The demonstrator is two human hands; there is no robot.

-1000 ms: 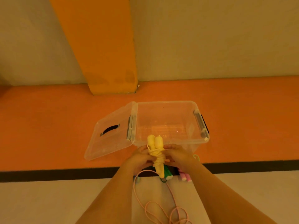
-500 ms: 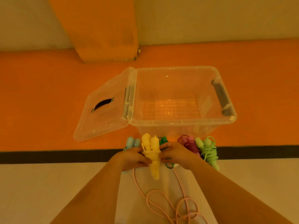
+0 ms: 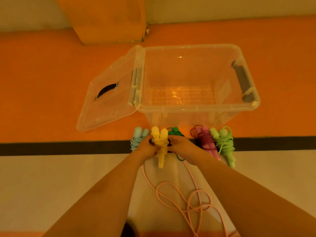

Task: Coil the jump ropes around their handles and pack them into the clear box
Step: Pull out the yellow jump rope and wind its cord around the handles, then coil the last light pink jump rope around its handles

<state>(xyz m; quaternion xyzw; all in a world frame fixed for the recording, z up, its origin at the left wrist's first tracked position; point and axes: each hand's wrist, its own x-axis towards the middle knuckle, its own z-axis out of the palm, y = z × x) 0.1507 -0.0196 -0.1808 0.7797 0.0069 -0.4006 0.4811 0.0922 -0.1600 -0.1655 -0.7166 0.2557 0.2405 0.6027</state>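
Loose pink rope at bottom centre. Mid-frame, left hand and right hand curl in, pinching the coiled yellow jump rope (handles pointing up-frame). The clear box sits open directly above, equally near both hands.

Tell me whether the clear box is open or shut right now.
Open. The lid is swung out to the left of the clear box, joined at that rim, and the gridded floor shows through the uncovered top.
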